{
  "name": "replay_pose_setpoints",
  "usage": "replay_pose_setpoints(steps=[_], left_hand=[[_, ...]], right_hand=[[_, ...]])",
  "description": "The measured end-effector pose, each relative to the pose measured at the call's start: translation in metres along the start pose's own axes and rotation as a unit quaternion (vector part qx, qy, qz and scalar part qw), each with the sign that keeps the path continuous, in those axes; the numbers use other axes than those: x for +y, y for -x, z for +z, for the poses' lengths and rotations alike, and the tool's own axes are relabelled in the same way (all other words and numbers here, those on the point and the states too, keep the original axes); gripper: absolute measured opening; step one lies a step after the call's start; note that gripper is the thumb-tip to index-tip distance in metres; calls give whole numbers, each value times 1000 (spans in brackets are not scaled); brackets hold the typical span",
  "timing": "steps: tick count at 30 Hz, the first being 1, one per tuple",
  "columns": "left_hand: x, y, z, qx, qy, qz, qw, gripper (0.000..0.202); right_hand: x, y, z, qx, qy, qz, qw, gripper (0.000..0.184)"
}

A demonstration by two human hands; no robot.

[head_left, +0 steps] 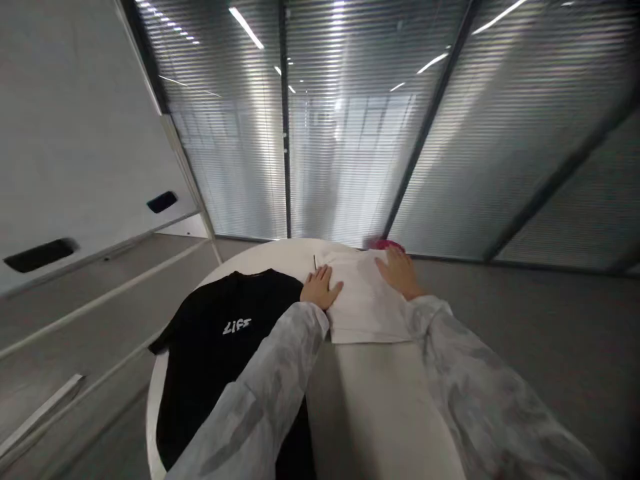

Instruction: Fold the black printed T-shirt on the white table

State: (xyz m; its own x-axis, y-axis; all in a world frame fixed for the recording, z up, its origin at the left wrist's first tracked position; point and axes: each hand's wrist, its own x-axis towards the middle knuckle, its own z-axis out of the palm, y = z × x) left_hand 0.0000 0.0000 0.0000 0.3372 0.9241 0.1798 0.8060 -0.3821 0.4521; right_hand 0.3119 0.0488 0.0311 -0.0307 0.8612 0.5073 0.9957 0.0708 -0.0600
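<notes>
A white folded cloth, its exact kind hard to tell [367, 307], lies flat on the round white table [385, 393]. My left hand [320, 288] rests on its left edge, fingers spread and palm down. On its upper right part lies my right hand [399, 272], also flat with the fingers stretched out. Left of the cloth a black T-shirt [205, 373] with white lettering is spread out, partly covered by my left sleeve. Neither hand grips anything.
Something pink-red [390, 245] shows behind my right hand at the table's far edge. A glass wall with blinds [345, 133] stands beyond the table. At the left is a white board [75, 120] on a frame with rails [100, 307] near the floor.
</notes>
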Motion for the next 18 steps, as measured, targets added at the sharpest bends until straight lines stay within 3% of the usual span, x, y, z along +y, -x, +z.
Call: replay_pose_setpoints(steps=[2,4,7,10,18], left_hand=[[1,0,0,5,-4,5,1000,85],[2,0,1,10,-5,8,1000,84],[3,1,0,14,-4,11,1000,85],[2,2,-1,16,-1,9,1000,83],[0,1,2,24,6,11,1000,83]], right_hand=[[0,18,6,-43,-22,-68,996,70],[0,33,12,-81,-40,-91,992,71],[3,41,21,-127,-59,-35,989,76],[6,32,30,-155,-61,16,986,79],[1,13,37,-139,-23,74,987,82]])
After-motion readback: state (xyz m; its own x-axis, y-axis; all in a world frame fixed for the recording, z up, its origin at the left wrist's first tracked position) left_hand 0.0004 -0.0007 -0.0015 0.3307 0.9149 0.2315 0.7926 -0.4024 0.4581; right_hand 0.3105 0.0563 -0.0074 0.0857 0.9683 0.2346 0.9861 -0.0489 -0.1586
